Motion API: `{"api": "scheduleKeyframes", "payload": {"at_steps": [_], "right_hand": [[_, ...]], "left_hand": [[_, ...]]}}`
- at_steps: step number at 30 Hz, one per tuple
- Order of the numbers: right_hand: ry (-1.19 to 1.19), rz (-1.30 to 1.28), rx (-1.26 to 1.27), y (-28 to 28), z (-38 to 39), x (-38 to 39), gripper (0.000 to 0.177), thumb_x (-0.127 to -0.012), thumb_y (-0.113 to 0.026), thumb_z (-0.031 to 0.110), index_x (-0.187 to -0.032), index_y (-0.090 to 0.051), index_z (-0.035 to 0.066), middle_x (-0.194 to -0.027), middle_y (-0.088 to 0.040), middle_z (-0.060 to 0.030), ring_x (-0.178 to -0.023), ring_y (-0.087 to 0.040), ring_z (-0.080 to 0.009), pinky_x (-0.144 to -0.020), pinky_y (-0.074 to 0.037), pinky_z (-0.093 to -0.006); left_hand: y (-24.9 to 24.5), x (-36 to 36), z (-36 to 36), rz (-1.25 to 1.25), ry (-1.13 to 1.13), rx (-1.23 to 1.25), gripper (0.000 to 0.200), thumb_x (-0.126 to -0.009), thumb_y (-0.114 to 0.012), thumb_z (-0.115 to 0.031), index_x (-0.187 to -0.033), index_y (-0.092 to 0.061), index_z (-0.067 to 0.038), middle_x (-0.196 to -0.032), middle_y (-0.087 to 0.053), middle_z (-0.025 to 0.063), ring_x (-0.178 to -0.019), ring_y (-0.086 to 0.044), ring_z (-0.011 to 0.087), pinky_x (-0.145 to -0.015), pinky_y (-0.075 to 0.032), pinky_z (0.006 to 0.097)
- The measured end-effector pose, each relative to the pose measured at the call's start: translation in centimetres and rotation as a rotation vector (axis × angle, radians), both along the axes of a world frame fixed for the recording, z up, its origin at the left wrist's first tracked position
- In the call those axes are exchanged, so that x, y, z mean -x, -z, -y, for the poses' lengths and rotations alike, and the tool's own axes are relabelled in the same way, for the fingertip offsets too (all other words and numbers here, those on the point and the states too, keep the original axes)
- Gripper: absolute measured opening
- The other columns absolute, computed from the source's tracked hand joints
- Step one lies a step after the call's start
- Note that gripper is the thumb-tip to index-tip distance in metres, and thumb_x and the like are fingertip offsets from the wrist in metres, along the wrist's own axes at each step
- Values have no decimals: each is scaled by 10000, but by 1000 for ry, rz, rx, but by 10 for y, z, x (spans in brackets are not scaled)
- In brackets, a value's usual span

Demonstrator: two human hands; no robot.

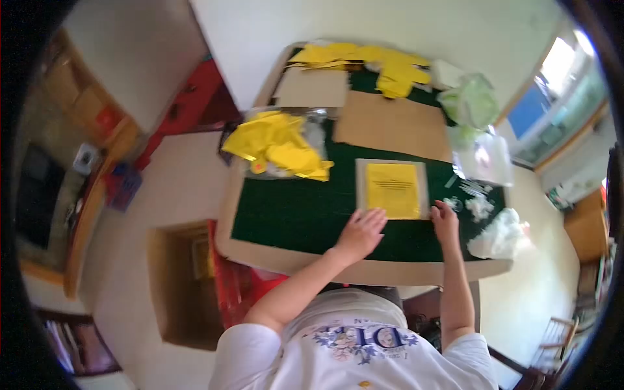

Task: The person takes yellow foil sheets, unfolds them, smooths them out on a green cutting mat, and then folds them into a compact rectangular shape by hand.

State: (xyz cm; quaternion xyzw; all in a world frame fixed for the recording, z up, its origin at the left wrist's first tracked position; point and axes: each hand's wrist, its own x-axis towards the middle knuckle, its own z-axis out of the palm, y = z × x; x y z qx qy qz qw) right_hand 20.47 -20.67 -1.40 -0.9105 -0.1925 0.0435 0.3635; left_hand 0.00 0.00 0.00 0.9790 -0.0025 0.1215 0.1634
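Note:
A yellow sheet with dark printed lines (pixel 392 193) lies on a slightly larger pale backing (pixel 361 188) on the green table top (pixel 286 218). My left hand (pixel 363 234) rests flat at the sheet's lower left corner, fingers stretched out and nothing held. Beside the lower right corner of the backing is my right hand (pixel 445 221), its fingers bent together near the edge; whatever they hold, if anything, is too small to make out. Small white pieces (pixel 480 207) lie just right of that hand.
Yellow pieces (pixel 279 143) sit on clear plastic at the left, more yellow sheets (pixel 396 68) at the back. Brown cardboard (pixel 390 123) lies behind the printed sheet. Plastic bags (pixel 500 235) are at the right. An open carton (pixel 179 286) stands on the floor at the left.

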Motion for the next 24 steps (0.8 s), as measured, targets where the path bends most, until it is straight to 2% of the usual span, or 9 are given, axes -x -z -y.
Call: {"api": "scheduleKeyframes", "payload": {"at_steps": [3,5,7,9,11,13,15,17,24], "right_hand": [[-19,-186,76,-38,4,-19,328,-873,-642,208,-1131,-597,10,-885,-670,-86,-737,-636,-203,-653,-508,-335],[-55,-550,-191,-61,-17,8,290,-897,-625,172,-1124,-571,1,-940,-649,-53,-823,-618,-152,-702,-497,-290],[-207,-604,-682,-34,-6,24,320,-925,-595,142,-1211,-520,22,-1051,-621,-50,-946,-590,-132,-779,-474,-264],[-211,-555,-791,-82,-22,74,377,-946,-558,111,-1301,-459,34,-1129,-590,-56,-1032,-554,-124,-847,-437,-253],[-269,-526,-852,-97,-26,104,411,-939,-566,112,-1323,-444,28,-1147,-581,-53,-1052,-547,-133,-859,-430,-264],[-357,-491,-847,-104,-38,124,422,-932,-577,123,-1318,-442,20,-1164,-571,-50,-1067,-537,-139,-872,-421,-272],[-470,-460,-761,-107,-49,136,410,-925,-590,143,-1288,-455,9,-1178,-560,-47,-1078,-527,-142,-888,-411,-277],[-761,-569,-755,-110,-62,137,333,-921,-606,218,-1167,-496,23,-1099,-575,-53,-968,-545,-125,-838,-427,-265],[-469,-541,-534,-72,-83,109,215,-934,-595,173,-1096,-557,38,-895,-631,-48,-761,-577,-97,-683,-460,-234]], "left_hand": [[-5,-18,22,30,27,184,480,-874,-622,-230,-1303,-501,-51,-1388,-462,138,-1304,-422,254,-1093,-310,439],[1,-6,-1,117,-51,324,511,-864,-635,-200,-1318,-473,-31,-1376,-461,167,-1284,-437,297,-1089,-317,442],[-14,13,-23,345,-262,511,530,-868,-637,-196,-1333,-449,-26,-1371,-456,188,-1281,-429,332,-1087,-320,449],[-25,18,-44,472,-414,659,592,-891,-639,-226,-1377,-376,-13,-1385,-426,236,-1280,-428,352,-1066,-353,425],[-52,30,-71,305,-466,1307,668,-892,-657,-271,-1397,-327,16,-1401,-407,246,-1256,-469,295,-1041,-383,376],[-83,53,-93,167,-316,1683,634,-886,-666,-278,-1364,-389,34,-1197,-607,183,-1089,-585,188,-935,-444,296],[-91,86,-114,144,-222,1706,450,-866,-678,-241,-1216,-566,18,-1035,-672,114,-967,-611,154,-851,-459,263],[-132,150,-139,190,-394,1433,275,-869,-652,-202,-1083,-657,-30,-953,-662,20,-867,-586,98,-805,-453,233],[-145,427,-233,470,-1348,915,256,-840,-692,-224,-995,-664,-22,-845,-620,-5,-681,-551,111,-640,-440,246]]}}
